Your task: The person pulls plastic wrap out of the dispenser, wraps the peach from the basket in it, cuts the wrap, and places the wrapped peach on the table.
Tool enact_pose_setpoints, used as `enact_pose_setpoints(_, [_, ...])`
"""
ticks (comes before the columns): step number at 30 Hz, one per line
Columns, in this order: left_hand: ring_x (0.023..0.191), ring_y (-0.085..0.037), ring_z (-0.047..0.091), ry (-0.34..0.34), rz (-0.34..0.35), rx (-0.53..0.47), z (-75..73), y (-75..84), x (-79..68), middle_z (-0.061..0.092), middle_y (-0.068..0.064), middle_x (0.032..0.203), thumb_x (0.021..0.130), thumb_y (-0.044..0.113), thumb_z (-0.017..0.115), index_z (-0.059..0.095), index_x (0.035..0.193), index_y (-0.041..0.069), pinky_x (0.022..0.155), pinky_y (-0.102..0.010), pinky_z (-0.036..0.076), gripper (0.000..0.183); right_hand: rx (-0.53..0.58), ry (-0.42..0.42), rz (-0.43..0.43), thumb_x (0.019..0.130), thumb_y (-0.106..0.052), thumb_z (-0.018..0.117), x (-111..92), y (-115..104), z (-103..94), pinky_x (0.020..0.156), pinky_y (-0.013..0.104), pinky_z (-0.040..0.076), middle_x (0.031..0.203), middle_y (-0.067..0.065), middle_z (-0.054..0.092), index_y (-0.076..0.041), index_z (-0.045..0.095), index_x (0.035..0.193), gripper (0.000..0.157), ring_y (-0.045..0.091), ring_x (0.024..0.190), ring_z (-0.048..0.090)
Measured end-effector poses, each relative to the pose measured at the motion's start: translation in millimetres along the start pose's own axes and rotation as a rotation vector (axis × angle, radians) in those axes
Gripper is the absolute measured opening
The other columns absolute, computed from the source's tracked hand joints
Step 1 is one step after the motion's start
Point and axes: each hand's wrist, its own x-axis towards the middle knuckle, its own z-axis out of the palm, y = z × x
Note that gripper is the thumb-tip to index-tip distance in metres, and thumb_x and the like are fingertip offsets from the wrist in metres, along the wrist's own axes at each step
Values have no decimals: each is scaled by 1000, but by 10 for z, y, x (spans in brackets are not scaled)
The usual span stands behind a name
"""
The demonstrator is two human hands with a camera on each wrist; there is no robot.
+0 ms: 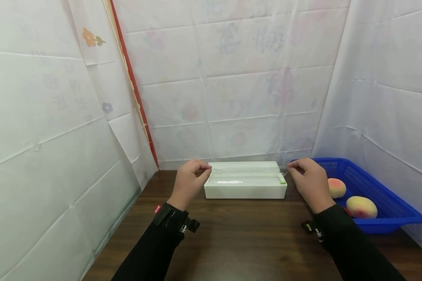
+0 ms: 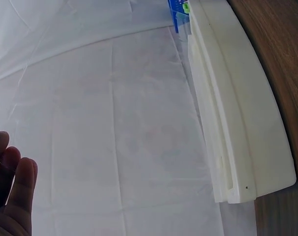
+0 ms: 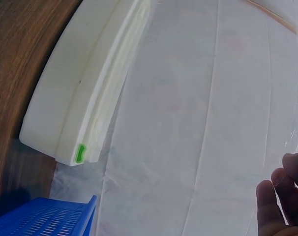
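A white cling film dispenser [image 1: 245, 191] with a small green slider [image 1: 283, 182] lies lengthwise on the table. A sheet of clear cling film [image 3: 297, 108] shows by the fingertips in the right wrist view, and faintly beside the dispenser from the head. My right hand [image 1: 309, 182] pinches the film's corner between thumb and fingers, just past the dispenser's right end. At the left end, my left hand [image 1: 191, 181] pinches the film's other corner in the same way. Both hands stand above the tabletop, with the film spanning between them; most of it is too transparent to trace.
On the right stands a blue plastic basket [image 1: 395, 208] holding a peach [image 1: 361, 207] and another peach [image 1: 337, 188]. White printed sheeting [image 1: 232, 97] walls the back and both sides. The brown wooden table [image 1: 246, 234] extends towards me in front of the dispenser.
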Motion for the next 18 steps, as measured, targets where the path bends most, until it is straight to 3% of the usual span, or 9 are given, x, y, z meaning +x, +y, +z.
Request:
enact_pose_setpoints(6, [94, -13, 72, 9, 1, -1, -26, 57, -39, 75, 0, 102, 97, 10, 77, 82, 100, 11, 83, -30, 64, 6, 14, 22, -9, 100, -9, 73, -42, -18, -40, 84, 25, 47, 106, 14, 75, -4, 79, 103, 8, 29, 97, 69])
enact_pose_setpoints(14, [96, -13, 72, 16, 17, -52, -25, 125, -29, 75, -1, 103, 97, 9, 76, 82, 101, 10, 84, -28, 63, 7, 40, 36, 6, 101, -8, 71, -97, -59, -102, 89, 24, 47, 111, 15, 75, -6, 79, 104, 8, 29, 102, 68])
enact_pose_setpoints(18, [95, -12, 72, 27, 29, -23, -85, 152, -120, 76, 1, 102, 97, 9, 75, 81, 99, 11, 83, -25, 62, 6, 81, 60, 22, 99, -4, 72, -163, -103, -58, 89, 16, 46, 109, 14, 75, -6, 78, 102, 7, 25, 101, 67])
